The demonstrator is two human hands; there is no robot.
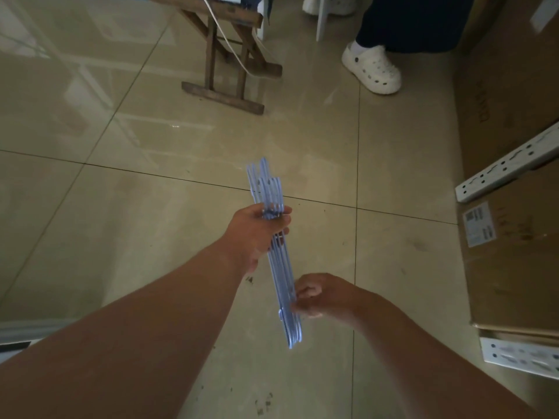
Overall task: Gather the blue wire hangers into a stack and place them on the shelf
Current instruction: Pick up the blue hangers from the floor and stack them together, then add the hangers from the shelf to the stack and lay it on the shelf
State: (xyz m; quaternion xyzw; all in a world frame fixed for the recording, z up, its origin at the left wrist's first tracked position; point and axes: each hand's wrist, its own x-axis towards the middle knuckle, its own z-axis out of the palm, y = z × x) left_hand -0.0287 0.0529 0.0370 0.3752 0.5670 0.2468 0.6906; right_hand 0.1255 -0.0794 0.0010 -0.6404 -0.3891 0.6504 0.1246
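Observation:
A stack of several blue wire hangers (282, 267) is held edge-on above the tiled floor, its hooks pointing away from me. My left hand (257, 231) grips the stack near the hook end, fingers wrapped around the necks. My right hand (317, 294) pinches the near lower part of the stack from the right side. The hangers lie close together, with two hooks standing a little higher than the others. No shelf board is clearly visible.
A wooden folding stool (230, 55) with a white cable stands ahead. A person's foot in a white clog (373, 69) is at the upper right. Large cardboard boxes (511, 252) and white perforated metal rails (508, 164) fill the right side.

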